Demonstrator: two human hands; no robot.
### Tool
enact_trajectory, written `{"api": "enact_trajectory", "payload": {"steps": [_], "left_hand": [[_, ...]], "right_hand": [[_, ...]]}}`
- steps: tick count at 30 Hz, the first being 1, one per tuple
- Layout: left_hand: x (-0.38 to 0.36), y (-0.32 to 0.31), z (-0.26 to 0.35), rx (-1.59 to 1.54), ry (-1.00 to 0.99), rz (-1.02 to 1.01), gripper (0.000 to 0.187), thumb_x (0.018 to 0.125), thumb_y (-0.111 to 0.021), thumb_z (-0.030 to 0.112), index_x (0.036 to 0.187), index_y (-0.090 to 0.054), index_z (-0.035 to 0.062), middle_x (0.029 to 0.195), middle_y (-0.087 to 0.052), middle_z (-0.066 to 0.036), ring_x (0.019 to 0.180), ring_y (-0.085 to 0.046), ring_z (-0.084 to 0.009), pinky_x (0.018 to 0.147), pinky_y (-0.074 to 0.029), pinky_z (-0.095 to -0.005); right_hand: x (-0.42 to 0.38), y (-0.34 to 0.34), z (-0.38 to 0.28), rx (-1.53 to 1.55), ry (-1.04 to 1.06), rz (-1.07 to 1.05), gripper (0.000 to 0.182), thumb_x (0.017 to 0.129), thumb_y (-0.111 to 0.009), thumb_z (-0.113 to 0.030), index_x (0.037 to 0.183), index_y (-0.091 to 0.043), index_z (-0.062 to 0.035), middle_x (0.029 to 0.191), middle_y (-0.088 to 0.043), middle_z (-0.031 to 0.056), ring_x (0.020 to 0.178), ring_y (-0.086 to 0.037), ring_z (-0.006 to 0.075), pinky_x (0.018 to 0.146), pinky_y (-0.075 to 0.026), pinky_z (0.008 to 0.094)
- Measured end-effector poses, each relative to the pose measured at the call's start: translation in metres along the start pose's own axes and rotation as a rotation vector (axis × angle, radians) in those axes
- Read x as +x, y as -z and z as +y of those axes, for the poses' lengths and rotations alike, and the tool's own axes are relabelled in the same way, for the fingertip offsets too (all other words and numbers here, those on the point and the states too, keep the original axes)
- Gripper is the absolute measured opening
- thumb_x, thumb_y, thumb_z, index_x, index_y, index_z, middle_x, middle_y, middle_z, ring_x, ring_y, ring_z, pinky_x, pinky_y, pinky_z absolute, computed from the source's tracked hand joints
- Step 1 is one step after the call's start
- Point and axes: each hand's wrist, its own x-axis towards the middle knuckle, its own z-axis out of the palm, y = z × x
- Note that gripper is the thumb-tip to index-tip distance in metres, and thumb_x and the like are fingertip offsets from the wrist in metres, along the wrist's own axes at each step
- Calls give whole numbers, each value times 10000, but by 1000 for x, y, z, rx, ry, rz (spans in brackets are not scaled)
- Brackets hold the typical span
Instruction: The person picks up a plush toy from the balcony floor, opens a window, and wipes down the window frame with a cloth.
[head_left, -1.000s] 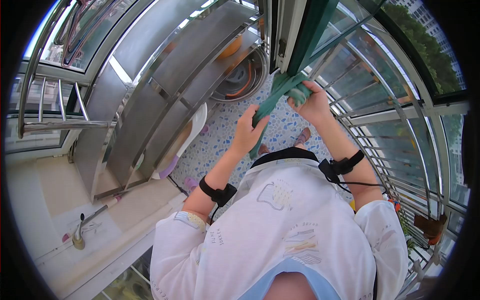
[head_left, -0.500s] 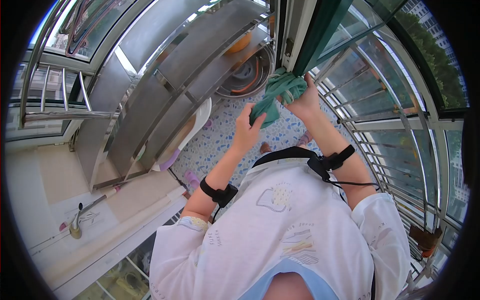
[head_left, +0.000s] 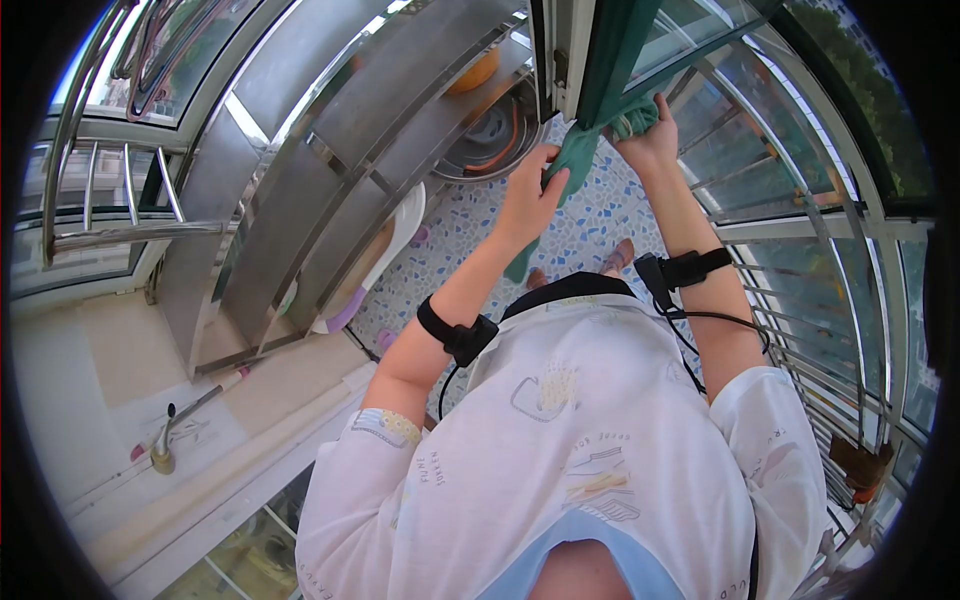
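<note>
A green cloth [head_left: 574, 165] is draped round the lower edge of the green window frame [head_left: 608, 72], part of it on each side. My left hand [head_left: 526, 196] is closed on the cloth left of the frame, and a loose tail hangs below toward the floor. On the right of the frame, my right hand [head_left: 650, 143] has its fingers round the bunched end of the cloth. The frame partly hides the stretch between my hands.
A metal rack [head_left: 350, 140] with shelves fills the left; a large metal basin [head_left: 490, 135] and an orange bowl [head_left: 476, 72] sit at its end. Metal window bars [head_left: 790, 190] run along the right. The floor [head_left: 470, 240] is speckled blue and white.
Both hands have moved up and to the right with the cloth. It was bunched and twisted between them beside the frame; now it spans both sides of the frame's edge.
</note>
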Motion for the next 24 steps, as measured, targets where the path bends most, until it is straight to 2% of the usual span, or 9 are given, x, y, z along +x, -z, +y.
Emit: {"api": "enact_trajectory", "payload": {"steps": [2,4,5,7,11,13,17,19,24], "left_hand": [[-6,3,-8,-134,20,-4,204,885,-584,62,1072,-540,-4,885,-605,-154,740,-563,-230,696,-451,-317],[-17,9,-13,-99,44,-7,198,888,-572,59,1073,-537,-5,887,-606,-147,749,-560,-204,700,-449,-305],[-23,13,-16,-66,67,2,194,892,-560,55,1074,-533,-6,888,-606,-140,758,-557,-177,705,-447,-292],[-35,20,-25,-86,115,-10,188,894,-554,52,1072,-534,-5,889,-607,-121,767,-545,-151,705,-441,-278],[-46,33,-17,-111,231,-8,176,903,-542,46,1072,-537,-3,873,-594,-61,767,-501,-86,691,-424,-245],[-45,34,-13,-104,212,-6,173,905,-540,46,1072,-538,-2,865,-589,-55,755,-496,-83,682,-421,-240],[-44,30,-12,-84,226,-28,162,909,-538,45,1065,-548,3,846,-574,-46,722,-483,-78,658,-416,-236],[-42,28,-12,-56,230,-43,160,913,-538,46,1066,-552,0,856,-588,-55,718,-493,-94,658,-424,-252],[-31,21,-9,28,183,-45,175,924,-550,58,1084,-543,-13,882,-610,-111,727,-520,-154,693,-442,-292]], "right_hand": [[-7,0,8,-16,1,43,452,1002,-365,-383,1223,-550,-35,1281,-576,158,1193,-528,341,1041,-357,534],[-20,-1,23,-184,-92,64,447,1003,-332,-348,1225,-557,-32,1233,-598,151,1180,-530,343,1026,-362,542],[-25,1,31,-174,-84,66,447,1003,-332,-348,1225,-557,-32,1233,-598,151,1180,-530,343,1026,-362,542],[-30,11,46,-55,-281,-83,412,1001,-360,-342,1202,-576,-54,1220,-610,142,1106,-586,301,986,-413,509],[-32,15,51,3,-331,-161,421,1001,-346,-324,1211,-563,-31,1198,-616,154,1090,-594,315,967,-439,505],[-33,10,50,-2,-302,-157,414,995,-345,-286,1203,-543,12,1179,-610,181,1072,-597,343,966,-459,493],[-22,12,49,25,-271,-163,401,998,-341,-271,1200,-538,14,1176,-611,179,1076,-598,340,972,-458,500],[-23,7,47,-11,-213,-62,387,1001,-342,-262,1197,-539,8,1175,-613,176,1065,-607,339,962,-469,495],[-9,10,33,28,-184,-45,378,1006,-335,-261,1190,-545,-7,1174,-621,167,1054,-617,333,955,-477,498]]}}
